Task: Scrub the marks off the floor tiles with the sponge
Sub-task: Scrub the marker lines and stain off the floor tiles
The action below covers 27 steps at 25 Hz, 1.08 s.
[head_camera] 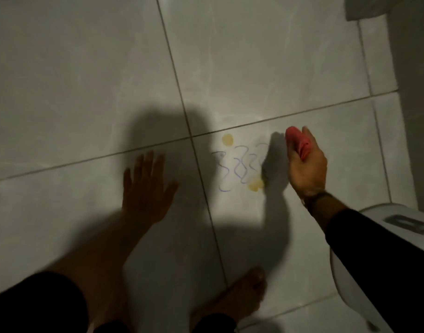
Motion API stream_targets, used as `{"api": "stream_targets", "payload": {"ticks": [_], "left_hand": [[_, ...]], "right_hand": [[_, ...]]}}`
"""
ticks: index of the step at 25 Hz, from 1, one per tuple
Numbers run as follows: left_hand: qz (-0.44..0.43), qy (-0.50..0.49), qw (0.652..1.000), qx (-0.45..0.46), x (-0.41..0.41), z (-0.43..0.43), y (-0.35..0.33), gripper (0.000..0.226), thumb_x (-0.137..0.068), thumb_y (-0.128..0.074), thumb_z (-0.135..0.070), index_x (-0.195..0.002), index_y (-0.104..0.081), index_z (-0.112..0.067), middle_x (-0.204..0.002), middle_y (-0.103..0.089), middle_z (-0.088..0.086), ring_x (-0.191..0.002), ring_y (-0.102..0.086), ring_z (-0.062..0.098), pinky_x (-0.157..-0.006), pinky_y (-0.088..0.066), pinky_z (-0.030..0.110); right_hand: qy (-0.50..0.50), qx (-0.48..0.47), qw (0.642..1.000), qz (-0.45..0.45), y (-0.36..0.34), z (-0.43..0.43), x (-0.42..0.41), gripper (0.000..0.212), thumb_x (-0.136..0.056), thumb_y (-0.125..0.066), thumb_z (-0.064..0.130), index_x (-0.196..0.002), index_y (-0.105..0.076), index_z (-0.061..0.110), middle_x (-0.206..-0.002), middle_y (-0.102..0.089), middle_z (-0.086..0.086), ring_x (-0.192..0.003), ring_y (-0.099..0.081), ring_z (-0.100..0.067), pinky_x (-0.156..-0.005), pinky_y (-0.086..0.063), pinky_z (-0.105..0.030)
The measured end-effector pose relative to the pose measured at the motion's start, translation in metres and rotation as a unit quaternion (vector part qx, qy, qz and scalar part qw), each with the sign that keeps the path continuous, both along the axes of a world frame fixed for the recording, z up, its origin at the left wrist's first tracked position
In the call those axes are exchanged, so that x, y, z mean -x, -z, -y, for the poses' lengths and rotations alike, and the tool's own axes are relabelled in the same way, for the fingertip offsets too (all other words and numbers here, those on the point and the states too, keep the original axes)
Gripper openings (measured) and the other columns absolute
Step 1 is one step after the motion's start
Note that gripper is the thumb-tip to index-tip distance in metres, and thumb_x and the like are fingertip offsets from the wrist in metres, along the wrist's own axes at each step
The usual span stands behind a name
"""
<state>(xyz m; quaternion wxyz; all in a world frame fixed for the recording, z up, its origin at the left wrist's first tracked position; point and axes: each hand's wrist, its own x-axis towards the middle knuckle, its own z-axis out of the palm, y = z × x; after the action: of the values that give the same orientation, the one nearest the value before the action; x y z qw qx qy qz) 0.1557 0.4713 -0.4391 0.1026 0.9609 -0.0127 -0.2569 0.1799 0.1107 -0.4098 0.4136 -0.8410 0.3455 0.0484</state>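
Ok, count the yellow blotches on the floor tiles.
2. One round yellow blotch lies just below the grout line, above the blue squiggles; the other lies at their lower right, partly in shadow, which may hide more.

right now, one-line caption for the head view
Right hand holds a pink sponge beside blue scribbles and yellow spots; left hand open.

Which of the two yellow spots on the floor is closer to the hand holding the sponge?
The lower yellow spot, just below the blue squiggles; the upper one lies by the grout line.
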Motion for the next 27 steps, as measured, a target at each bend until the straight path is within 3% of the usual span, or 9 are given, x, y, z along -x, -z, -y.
{"api": "stream_targets", "payload": {"ticks": [4,8,11,15,18,20,23,25,27], "left_hand": [[0.099,0.072,0.992,-0.03,-0.016,-0.013,0.084,0.078,-0.105,-0.034,-0.057,-0.174,-0.027,-0.022,-0.184,-0.015,0.017,-0.17,-0.018,0.043,-0.128,-0.012,0.075],[0.199,0.086,0.976,-0.031,-0.01,-0.031,0.13,0.074,-0.107,-0.029,-0.058,-0.176,-0.016,-0.032,-0.185,-0.009,0.012,-0.171,-0.015,0.039,-0.128,-0.006,0.077],[0.22,0.087,0.971,-0.024,-0.01,-0.03,0.138,0.074,-0.107,-0.027,-0.058,-0.176,-0.012,-0.035,-0.186,-0.005,0.01,-0.171,-0.011,0.037,-0.128,-0.002,0.076],[0.207,0.084,0.975,-0.014,-0.01,-0.033,0.135,0.076,-0.106,-0.032,-0.054,-0.176,-0.011,-0.035,-0.186,-0.007,0.011,-0.172,-0.012,0.037,-0.128,-0.004,0.077],[0.208,0.086,0.974,-0.006,-0.009,-0.032,0.134,0.075,-0.106,-0.032,-0.054,-0.175,-0.015,-0.033,-0.186,-0.007,0.011,-0.172,-0.012,0.038,-0.128,-0.004,0.078],[0.209,0.086,0.974,-0.004,-0.01,-0.031,0.136,0.074,-0.106,-0.031,-0.054,-0.175,-0.016,-0.033,-0.186,-0.006,0.011,-0.172,-0.011,0.038,-0.128,-0.003,0.078],[0.208,0.086,0.974,0.003,-0.009,-0.033,0.137,0.073,-0.106,-0.029,-0.054,-0.175,-0.016,-0.034,-0.186,-0.006,0.011,-0.172,-0.01,0.038,-0.127,-0.003,0.078],[0.202,0.078,0.976,0.01,-0.009,-0.033,0.135,0.073,-0.106,-0.031,-0.053,-0.175,-0.018,-0.033,-0.186,-0.008,0.012,-0.171,-0.012,0.039,-0.127,-0.005,0.079],[0.195,0.072,0.978,0.009,-0.009,-0.031,0.132,0.074,-0.105,-0.034,-0.052,-0.174,-0.019,-0.031,-0.185,-0.009,0.013,-0.171,-0.013,0.04,-0.127,-0.005,0.079]], "right_hand": [[-0.194,0.176,0.963,-0.063,0.084,-0.042,-0.018,0.084,-0.085,-0.045,0.031,-0.166,-0.034,0.01,-0.174,-0.035,-0.017,-0.162,-0.025,-0.046,-0.135,-0.022,-0.053],[-0.158,0.278,0.946,-0.054,0.122,-0.093,-0.043,0.086,-0.094,-0.049,0.039,-0.17,-0.019,0.01,-0.179,-0.018,-0.018,-0.165,-0.011,-0.047,-0.134,-0.014,-0.063],[-0.283,0.342,0.896,0.0,0.13,-0.162,-0.029,0.089,-0.093,-0.05,0.037,-0.17,-0.016,0.009,-0.179,-0.015,-0.021,-0.166,-0.009,-0.047,-0.134,-0.012,-0.065],[-0.434,0.355,0.828,-0.006,0.116,-0.173,0.068,0.076,-0.102,-0.056,0.032,-0.168,-0.025,0.01,-0.174,-0.029,-0.023,-0.161,-0.027,-0.047,-0.131,-0.025,-0.065],[-0.299,0.309,0.901,-0.054,0.116,-0.115,0.017,0.077,-0.102,-0.05,0.032,-0.169,-0.022,0.006,-0.177,-0.02,-0.024,-0.165,-0.016,-0.047,-0.131,-0.019,-0.068],[-0.195,0.319,0.925,-0.06,0.121,-0.119,-0.047,0.079,-0.099,-0.044,0.037,-0.169,-0.023,0.006,-0.178,-0.02,-0.022,-0.165,-0.013,-0.048,-0.133,-0.013,-0.066],[-0.322,0.331,0.886,0.038,0.132,-0.18,-0.038,0.079,-0.098,-0.048,0.035,-0.168,-0.025,0.008,-0.177,-0.023,-0.023,-0.165,-0.015,-0.047,-0.134,-0.013,-0.066],[-0.436,0.305,0.846,0.027,0.127,-0.191,0.027,0.072,-0.103,-0.044,0.036,-0.169,-0.024,0.013,-0.178,-0.023,-0.019,-0.166,-0.014,-0.043,-0.133,-0.017,-0.063],[-0.458,0.321,0.829,-0.019,0.118,-0.152,0.056,0.071,-0.104,-0.046,0.033,-0.169,-0.025,0.012,-0.177,-0.024,-0.021,-0.165,-0.017,-0.045,-0.131,-0.019,-0.066]]}}
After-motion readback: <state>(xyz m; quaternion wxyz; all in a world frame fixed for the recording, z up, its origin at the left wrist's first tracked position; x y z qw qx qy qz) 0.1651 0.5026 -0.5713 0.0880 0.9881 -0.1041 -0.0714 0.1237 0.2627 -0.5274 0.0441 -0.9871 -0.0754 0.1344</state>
